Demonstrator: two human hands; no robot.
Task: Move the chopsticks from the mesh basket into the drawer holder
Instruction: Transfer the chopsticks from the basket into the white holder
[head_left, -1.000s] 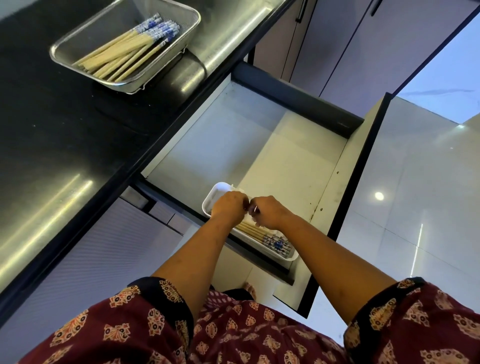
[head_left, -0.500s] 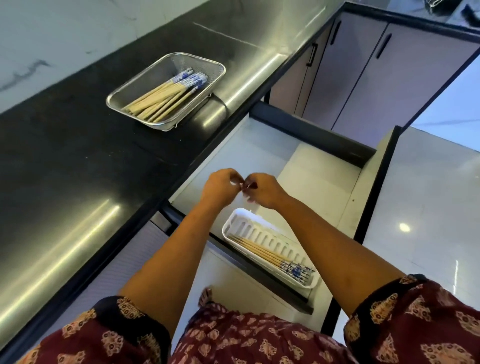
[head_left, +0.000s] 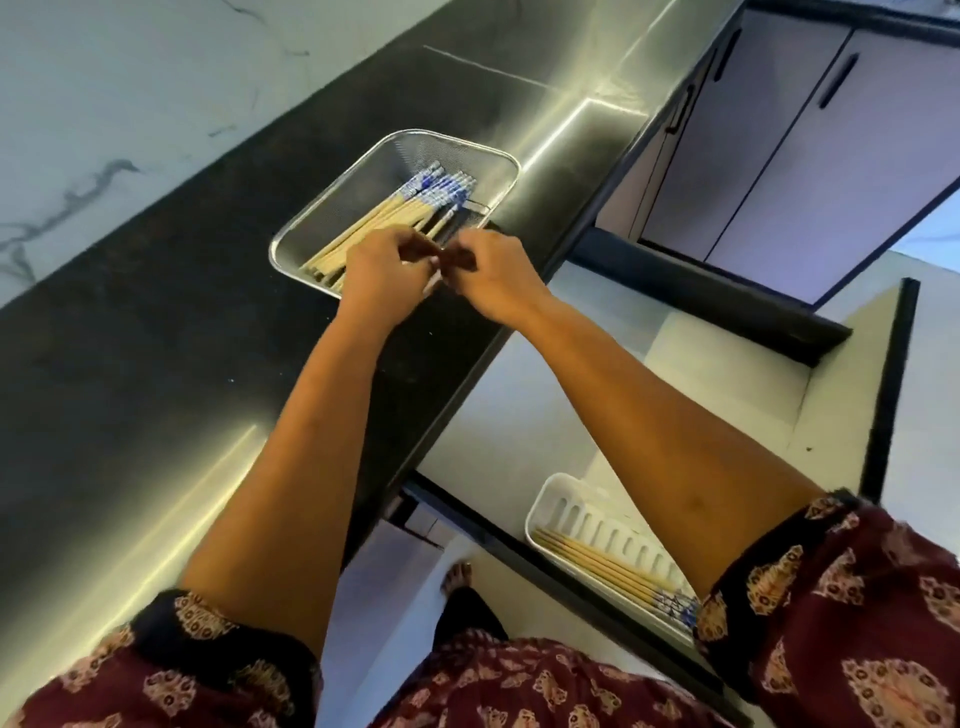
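The steel mesh basket sits on the black counter near its edge. It holds several wooden chopsticks with blue-patterned tops pointing away from me. My left hand and my right hand hover over the basket's near end, fingers curled and fingertips meeting. I see nothing held in either, and they hide the chopsticks' bare ends. The white slotted holder lies in the open drawer at lower right with a few chopsticks in it, partly behind my right forearm.
The open drawer sticks out below the counter, its dark front edge to the right. Pale cabinet doors with black handles stand at upper right. My foot is on the floor below.
Both hands rose from the holder in the drawer and moved up and left to the mesh basket, keeping fingertips together. My view swung toward the counter.
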